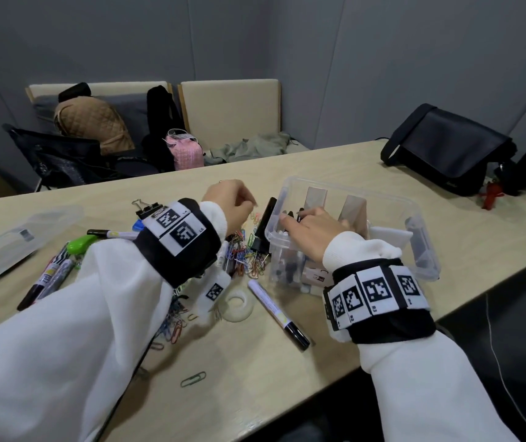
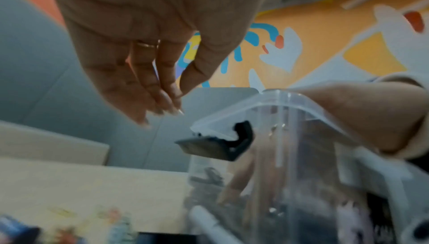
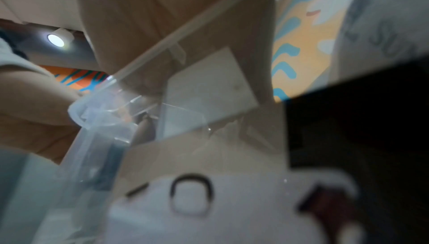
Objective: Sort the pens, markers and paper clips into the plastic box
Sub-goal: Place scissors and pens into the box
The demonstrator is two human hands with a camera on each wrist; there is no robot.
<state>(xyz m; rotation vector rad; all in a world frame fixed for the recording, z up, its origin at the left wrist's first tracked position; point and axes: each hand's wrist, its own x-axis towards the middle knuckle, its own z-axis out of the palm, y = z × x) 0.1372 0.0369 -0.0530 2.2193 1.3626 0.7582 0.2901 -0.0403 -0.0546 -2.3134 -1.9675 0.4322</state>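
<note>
The clear plastic box [image 1: 414, 205] stands on the table at centre right, with cardboard dividers [image 1: 316, 199] inside. My right hand [image 1: 296, 218] reaches into its left compartment, fingers curled round the dark ends of markers standing there. My left hand [image 1: 242, 202] hovers just left of the box, above a pile of coloured paper clips [image 1: 245, 253]. In the left wrist view the left hand [image 2: 171, 101] has its fingers hanging loosely, and nothing shows between them. A white marker with a black cap [image 1: 277, 311] lies in front of the box. More markers [image 1: 51, 275] lie at the left.
The box's clear lid [image 1: 16, 240] lies at the far left. A binder clip [image 1: 147, 207], a tape roll [image 1: 237, 303] and a stray green paper clip [image 1: 193, 379] are on the table. A black bag [image 1: 446, 148] sits at the back right. A black latch [image 2: 220, 143] hangs from the box rim.
</note>
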